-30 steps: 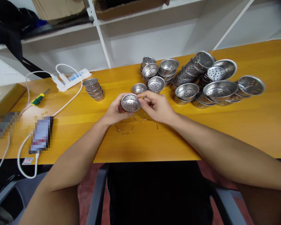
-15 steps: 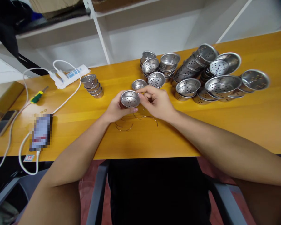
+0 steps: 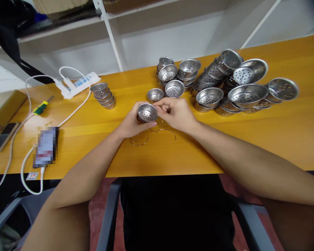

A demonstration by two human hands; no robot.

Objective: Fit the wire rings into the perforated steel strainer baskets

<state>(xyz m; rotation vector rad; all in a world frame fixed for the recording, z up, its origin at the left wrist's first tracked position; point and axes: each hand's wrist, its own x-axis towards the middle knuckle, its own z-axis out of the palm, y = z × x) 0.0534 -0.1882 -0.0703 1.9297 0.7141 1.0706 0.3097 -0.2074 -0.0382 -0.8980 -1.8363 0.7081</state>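
Two hands are meeting over the yellow table [image 3: 251,139] in the head view, and I'm watching them close on one small perforated metal cup [image 3: 147,112]. I'm seeing the left hand [image 3: 132,122] cupping it from below and behind, fingers wrapped around its wall, its open mouth tilting toward me. The right hand [image 3: 176,113] is pinching at the cup's right rim with curled fingertips. Just under the cup, thin wire rings [image 3: 151,135] are lying on the table. Beyond the cup and to its right, a pile of cups [image 3: 219,85] is crowding together; to the cup's left, a short cup stack [image 3: 104,95], then a power strip [image 3: 77,84], a screwdriver [image 3: 42,106] and a phone [image 3: 45,146].
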